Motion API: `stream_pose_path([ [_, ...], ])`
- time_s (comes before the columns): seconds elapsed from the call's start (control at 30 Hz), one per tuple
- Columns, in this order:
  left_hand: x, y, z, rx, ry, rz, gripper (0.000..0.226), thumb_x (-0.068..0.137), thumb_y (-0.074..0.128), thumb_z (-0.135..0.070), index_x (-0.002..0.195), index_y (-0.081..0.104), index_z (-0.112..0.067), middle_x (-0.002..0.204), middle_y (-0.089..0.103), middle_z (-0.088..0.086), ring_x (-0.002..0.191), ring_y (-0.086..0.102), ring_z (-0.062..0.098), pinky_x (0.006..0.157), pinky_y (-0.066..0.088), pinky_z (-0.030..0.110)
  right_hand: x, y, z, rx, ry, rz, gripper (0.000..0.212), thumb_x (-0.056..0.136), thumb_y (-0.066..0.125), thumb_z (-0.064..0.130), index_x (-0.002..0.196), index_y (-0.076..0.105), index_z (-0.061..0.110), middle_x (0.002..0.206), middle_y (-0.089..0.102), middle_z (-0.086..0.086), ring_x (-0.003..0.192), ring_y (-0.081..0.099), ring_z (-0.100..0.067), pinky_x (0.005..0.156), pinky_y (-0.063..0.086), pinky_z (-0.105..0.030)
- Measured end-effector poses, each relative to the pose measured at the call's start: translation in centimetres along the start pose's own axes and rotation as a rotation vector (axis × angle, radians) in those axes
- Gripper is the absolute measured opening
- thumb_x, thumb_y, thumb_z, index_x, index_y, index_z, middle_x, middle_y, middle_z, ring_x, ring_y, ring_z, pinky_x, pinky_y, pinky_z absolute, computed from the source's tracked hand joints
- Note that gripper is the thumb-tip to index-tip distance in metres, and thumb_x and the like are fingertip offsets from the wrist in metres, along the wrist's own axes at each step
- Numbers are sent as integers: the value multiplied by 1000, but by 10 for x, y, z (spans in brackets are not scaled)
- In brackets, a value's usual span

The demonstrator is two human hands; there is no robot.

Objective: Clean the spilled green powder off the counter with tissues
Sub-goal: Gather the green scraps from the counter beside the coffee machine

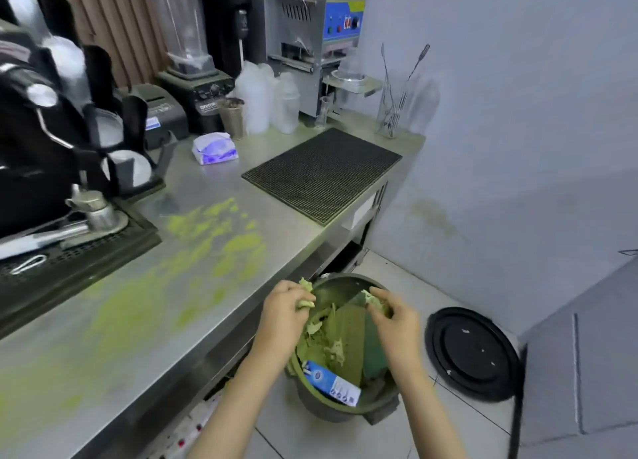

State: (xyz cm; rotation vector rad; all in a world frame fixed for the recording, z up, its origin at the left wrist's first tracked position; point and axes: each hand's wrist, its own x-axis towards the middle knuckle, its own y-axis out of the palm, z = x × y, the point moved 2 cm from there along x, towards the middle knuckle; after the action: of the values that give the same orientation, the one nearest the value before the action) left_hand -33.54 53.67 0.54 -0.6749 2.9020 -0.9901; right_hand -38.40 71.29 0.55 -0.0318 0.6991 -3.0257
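Observation:
Green powder lies smeared across the steel counter, from the middle down to the near left. Both hands are off the counter, held over an open bin on the floor. My left hand grips a green-stained wad of tissue. My right hand pinches another stained tissue scrap. Stained tissues and a blue-and-white carton lie inside the bin. A white and blue tissue pack sits at the back of the counter.
A coffee machine with its drip tray fills the left. A black bar mat lies at the right of the counter. A blender, plastic cups and a sealing machine stand behind. The bin's black lid lies on the floor.

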Motion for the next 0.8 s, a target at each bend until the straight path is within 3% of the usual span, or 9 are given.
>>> stream_pose_path([
  [0.03, 5, 15, -3, 3, -16, 14, 20, 75, 60, 14, 84, 71, 0, 92, 53, 4, 83, 53, 14, 70, 33, -4, 12, -4, -9, -12, 5, 10, 25, 85, 60, 11, 109, 66, 18, 83, 60, 2, 57, 35, 5, 55, 30, -11],
  [0.1, 14, 44, -4, 20, -46, 36, 21, 75, 59, 14, 85, 71, 0, 94, 52, 4, 84, 51, 11, 70, 32, -5, 33, -9, -23, -28, 13, 50, 28, 86, 60, 11, 112, 64, 18, 89, 63, 2, 62, 45, 0, 61, 38, -15],
  [0.17, 24, 67, -4, 40, -88, 65, 22, 77, 58, 14, 87, 71, -1, 96, 52, 3, 86, 51, 11, 72, 33, -4, 50, -8, -35, -53, 23, 103, 30, 86, 60, 10, 115, 63, 17, 106, 65, -1, 86, 56, -9, 80, 44, -23],
  [0.23, 34, 86, -3, 64, -133, 93, 21, 79, 58, 10, 90, 71, -3, 98, 51, 1, 88, 52, 11, 75, 36, 1, 66, -4, -45, -119, 23, 166, 31, 87, 58, 10, 118, 61, 15, 117, 63, -2, 109, 54, -14, 94, 40, -25],
  [0.3, 46, 103, -3, 100, -147, 126, 22, 79, 59, 7, 92, 71, -6, 100, 54, 1, 92, 56, 15, 85, 43, 15, 82, 3, -55, -214, 4, 252, 34, 88, 57, 8, 121, 59, 14, 124, 60, -5, 120, 50, -18, 101, 36, -26],
  [0.37, 57, 116, -4, 129, -156, 174, 23, 79, 60, 4, 95, 70, -8, 106, 55, 3, 97, 57, 17, 92, 43, 24, 96, 11, -63, -300, -13, 354, 38, 88, 56, 6, 125, 55, 12, 128, 58, -7, 122, 49, -19, 100, 34, -22],
  [0.5, 75, 136, -4, 122, -208, 263, 28, 79, 64, 2, 105, 67, -8, 114, 56, 7, 106, 55, 16, 93, 37, 15, 116, 20, -72, -362, -41, 494, 44, 85, 58, 4, 128, 52, 10, 131, 55, -10, 123, 48, -19, 101, 32, -20],
  [0.7, 84, 142, 6, 114, -252, 237, 26, 80, 63, 2, 104, 67, -6, 116, 56, 6, 107, 54, 17, 84, 31, 7, 133, 16, -77, -325, -4, 481, 44, 86, 56, 3, 130, 49, 8, 131, 54, -10, 123, 48, -20, 99, 32, -18],
  [0.8, 82, 140, 11, 103, -259, 213, 24, 80, 65, 0, 101, 68, -10, 114, 57, 4, 104, 54, 13, 80, 31, 6, 136, 15, -80, -312, 13, 478, 46, 86, 58, 3, 130, 49, 10, 130, 55, -10, 120, 51, -21, 102, 37, -26],
])
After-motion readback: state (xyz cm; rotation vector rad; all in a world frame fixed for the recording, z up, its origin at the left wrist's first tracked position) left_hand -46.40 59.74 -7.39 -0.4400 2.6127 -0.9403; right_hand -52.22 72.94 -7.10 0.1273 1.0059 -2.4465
